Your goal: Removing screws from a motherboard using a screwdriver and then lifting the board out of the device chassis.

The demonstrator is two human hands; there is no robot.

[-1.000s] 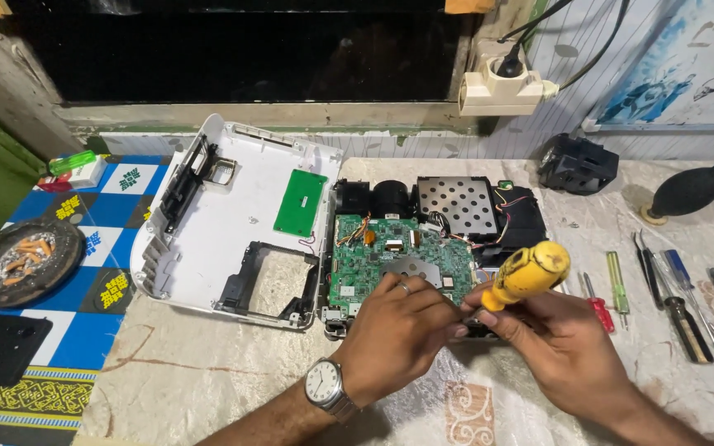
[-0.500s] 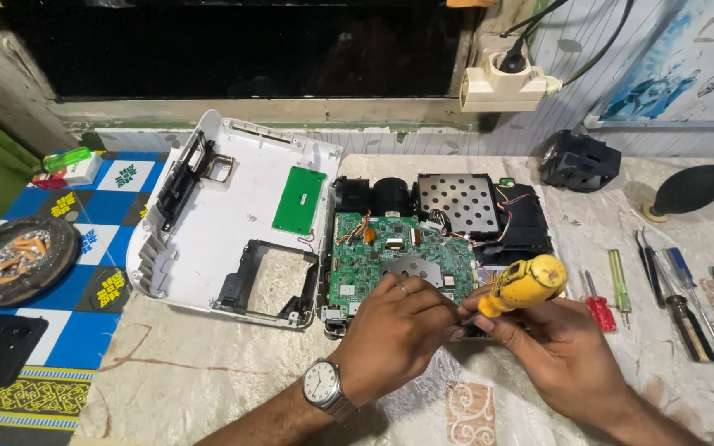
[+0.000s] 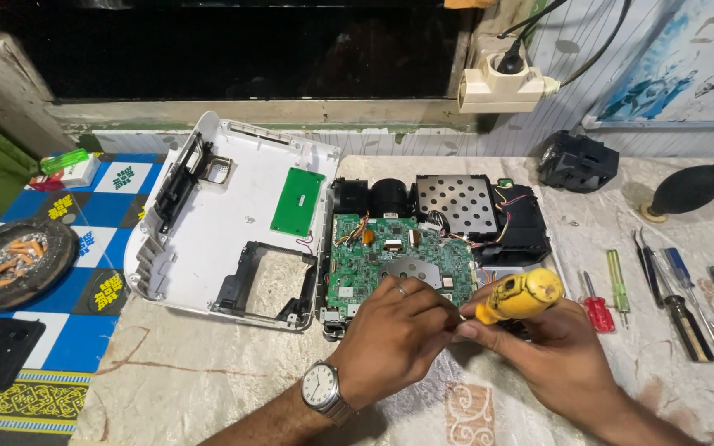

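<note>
Head view shows us at the worktop [image 3: 208, 372] with an opened device: our right hand [image 3: 559, 359] is wrapped around the yellow handle of a screwdriver [image 3: 521, 296], which angles down toward the near edge of the green circuit board [image 3: 394, 260]. Our left hand [image 3: 390, 339], with a wristwatch [image 3: 321, 388] and a ring, rests on that board's near edge, fingers curled and pinched together next to the screwdriver's tip; what they pinch we cannot tell. Left of the board lies the white housing cover [image 3: 225, 223], inside up. More screwdrivers [image 3: 663, 289] lie to the right, an ashtray [image 3: 14, 263] far left
</note>
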